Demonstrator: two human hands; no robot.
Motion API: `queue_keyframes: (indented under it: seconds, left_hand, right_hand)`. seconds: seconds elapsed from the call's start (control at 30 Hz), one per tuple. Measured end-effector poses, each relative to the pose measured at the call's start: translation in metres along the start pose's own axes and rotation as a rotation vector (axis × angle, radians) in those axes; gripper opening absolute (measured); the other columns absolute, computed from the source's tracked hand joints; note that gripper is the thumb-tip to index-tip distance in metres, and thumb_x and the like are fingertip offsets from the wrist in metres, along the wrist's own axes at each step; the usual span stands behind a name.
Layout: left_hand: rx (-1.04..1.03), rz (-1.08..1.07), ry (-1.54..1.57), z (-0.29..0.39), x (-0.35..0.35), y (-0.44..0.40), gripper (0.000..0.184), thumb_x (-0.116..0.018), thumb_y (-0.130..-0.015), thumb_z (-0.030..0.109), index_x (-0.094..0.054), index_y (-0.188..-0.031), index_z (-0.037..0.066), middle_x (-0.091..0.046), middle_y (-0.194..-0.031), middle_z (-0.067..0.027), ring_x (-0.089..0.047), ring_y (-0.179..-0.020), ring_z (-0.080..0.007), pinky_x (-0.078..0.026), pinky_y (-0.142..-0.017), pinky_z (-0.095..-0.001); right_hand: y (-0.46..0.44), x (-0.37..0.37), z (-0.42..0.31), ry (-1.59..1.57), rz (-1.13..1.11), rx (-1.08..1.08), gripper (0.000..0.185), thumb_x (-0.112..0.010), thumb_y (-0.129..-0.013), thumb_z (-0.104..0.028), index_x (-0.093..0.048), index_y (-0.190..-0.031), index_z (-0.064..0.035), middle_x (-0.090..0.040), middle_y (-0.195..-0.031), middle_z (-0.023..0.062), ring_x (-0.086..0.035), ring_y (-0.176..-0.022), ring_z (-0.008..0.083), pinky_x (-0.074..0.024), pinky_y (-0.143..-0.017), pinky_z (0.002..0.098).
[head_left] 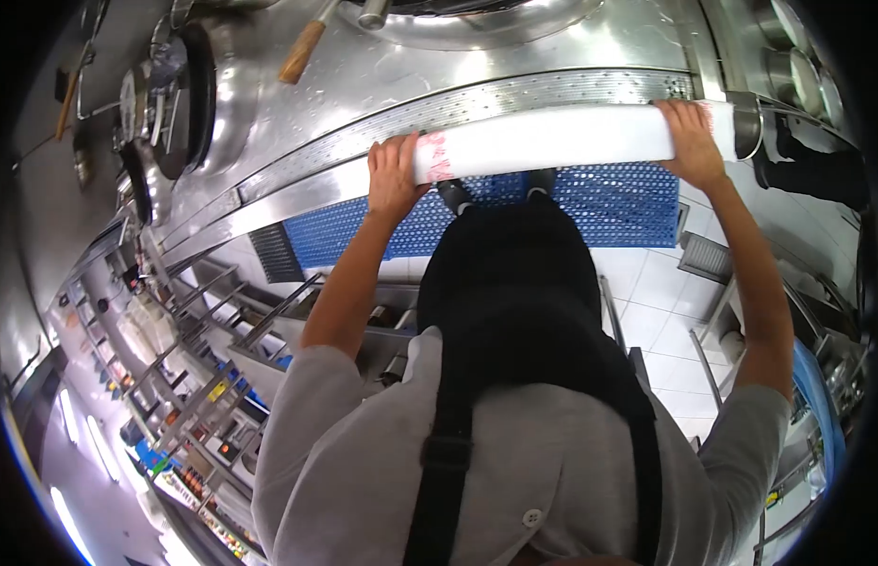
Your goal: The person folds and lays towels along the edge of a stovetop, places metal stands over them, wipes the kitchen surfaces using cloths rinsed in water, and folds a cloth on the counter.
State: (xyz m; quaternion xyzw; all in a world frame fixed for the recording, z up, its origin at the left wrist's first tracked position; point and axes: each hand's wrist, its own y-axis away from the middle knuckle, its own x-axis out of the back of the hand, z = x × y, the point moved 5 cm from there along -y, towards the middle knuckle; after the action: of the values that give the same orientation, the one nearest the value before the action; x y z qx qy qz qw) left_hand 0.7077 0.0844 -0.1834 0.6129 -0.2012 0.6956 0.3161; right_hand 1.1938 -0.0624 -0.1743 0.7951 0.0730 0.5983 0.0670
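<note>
A long white roll with red print near both ends lies crosswise along the front edge of a steel counter. It looks like rolled or folded cloth, though I cannot tell the material for certain. My left hand is closed around its left end, fingers over the top and thumb below. Near the right end, my right hand grips it with the fingers curled over the top. Behind the roll runs a perforated steel strip set in the counter.
A wooden-handled tool lies on the counter beside a large round wok opening. Pans and ladles hang at the left. Underfoot is a blue perforated mat. Steel racks stand behind me. Someone's dark-clothed leg shows at right.
</note>
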Motion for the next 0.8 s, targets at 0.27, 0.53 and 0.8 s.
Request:
queue_keyframes:
  seconds: [0.27,0.53,0.8]
  left_hand:
    - [-0.084,0.012,0.072,0.058,0.023,-0.011,0.112,-0.088,-0.069,0.054,-0.034,-0.157,0.011,-0.043,-0.148,-0.016,-0.033,-0.146,-0.038,-0.019,-0.121,-0.0631]
    - [-0.166,0.082,0.061,0.044,-0.007,-0.006,0.107,-0.084,-0.074,0.055,-0.034,-0.158,0.011,-0.048,-0.145,-0.0135,-0.042,-0.138,-0.0338,-0.024,-0.121,-0.0588]
    - [0.029,0.18,0.053,0.014,0.022,0.049,0.133,-0.097,-0.054,0.05,-0.029,-0.161,0.011,-0.029,-0.165,-0.0206,-0.022,-0.155,-0.04,-0.022,-0.121,-0.0637]
  right_hand:
    - [0.005,-0.009,-0.024,0.054,0.056,0.031,0.114,-0.094,-0.057,-0.016,-0.035,-0.154,-0.0089,-0.046,-0.145,0.0151,-0.04,-0.141,0.0345,-0.0259,-0.123,0.0513]
    - [0.01,-0.02,-0.021,0.203,0.036,-0.013,0.118,-0.096,-0.054,-0.02,-0.035,-0.155,-0.0104,-0.044,-0.152,0.0149,-0.037,-0.146,0.0346,-0.0257,-0.123,0.0537]
    - [0.078,0.048,0.043,0.41,0.013,-0.301,0.15,-0.101,-0.049,-0.027,-0.008,-0.166,-0.0196,-0.016,-0.172,0.01,-0.019,-0.157,0.034,-0.0261,-0.123,0.0593]
